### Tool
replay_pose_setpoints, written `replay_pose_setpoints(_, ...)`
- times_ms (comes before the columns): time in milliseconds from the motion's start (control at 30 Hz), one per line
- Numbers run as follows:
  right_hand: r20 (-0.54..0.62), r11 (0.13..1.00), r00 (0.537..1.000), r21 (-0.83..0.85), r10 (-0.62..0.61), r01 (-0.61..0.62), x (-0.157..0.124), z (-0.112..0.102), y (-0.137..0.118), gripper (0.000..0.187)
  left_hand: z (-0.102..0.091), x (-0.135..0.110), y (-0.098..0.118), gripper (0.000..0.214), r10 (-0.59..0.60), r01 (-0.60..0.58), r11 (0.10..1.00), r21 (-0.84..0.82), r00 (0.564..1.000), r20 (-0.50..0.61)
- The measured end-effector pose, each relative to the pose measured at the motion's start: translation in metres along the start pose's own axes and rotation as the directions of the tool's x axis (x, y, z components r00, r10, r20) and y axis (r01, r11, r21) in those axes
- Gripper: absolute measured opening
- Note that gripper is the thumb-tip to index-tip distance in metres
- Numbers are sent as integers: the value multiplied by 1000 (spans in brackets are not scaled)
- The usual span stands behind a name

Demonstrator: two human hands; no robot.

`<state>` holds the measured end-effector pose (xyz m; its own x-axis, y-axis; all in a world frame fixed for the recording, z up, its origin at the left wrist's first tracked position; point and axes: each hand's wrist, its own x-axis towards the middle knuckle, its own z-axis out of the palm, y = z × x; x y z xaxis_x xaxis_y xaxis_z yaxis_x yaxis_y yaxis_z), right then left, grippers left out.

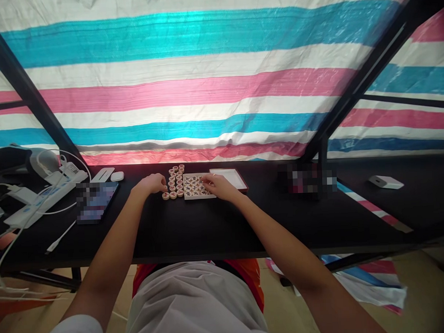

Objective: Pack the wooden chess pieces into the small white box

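Observation:
Round wooden xiangqi pieces point(173, 194) with red characters stand in close columns on the black table. At their left edge, my left hand point(152, 184) is closed, its fingertips on a piece partly hidden by them. Just right of the columns lies a shallow white box point(200, 197) holding rows of xiangqi pieces point(194, 188) with dark characters. My right hand point(222, 187) reaches over the right side of this box, thumb and fingers pinched at a piece and covering several others. Behind that hand lies an open white box lid point(230, 177) with a reddish rim.
A phone point(98, 202), a white earbud case point(117, 176) and a power strip point(44, 202) with cables are on the left. To the right are a blurred object point(310, 180) and a white charger point(386, 182). Black frame bars and a striped tarp point(190, 90) rise behind the table.

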<state>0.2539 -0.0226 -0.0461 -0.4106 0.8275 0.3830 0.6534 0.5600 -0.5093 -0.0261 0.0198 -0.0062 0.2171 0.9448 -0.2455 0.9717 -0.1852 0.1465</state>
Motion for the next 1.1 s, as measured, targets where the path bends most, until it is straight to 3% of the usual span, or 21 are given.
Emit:
replay_pose_setpoints(300,26,1000,1000,-20,9,-9,0,-2,-2,23,-3,-2,3,35,14,-14,999,-41,1000,5)
replay_pose_setpoints(533,52,999,998,-20,35,-34,0,-4,-6,22,-8,-8,5,42,1,7,996,-91,996,94)
replay_pose_setpoints(767,63,999,997,-30,35,-33,0,-4,-6,21,-6,-7,3,33,12,-8,998,-70,998,58)
replay_pose_setpoints(933,58,999,997,-20,40,-39,0,-4,-5,22,-4,15,-1,35,103,-102,995,8,985,-141)
replay_pose_setpoints(1100,57,999,997,-10,45,-44,1,-3,-3,22,-6,60,20,49,341,-339,940,44,919,-201)
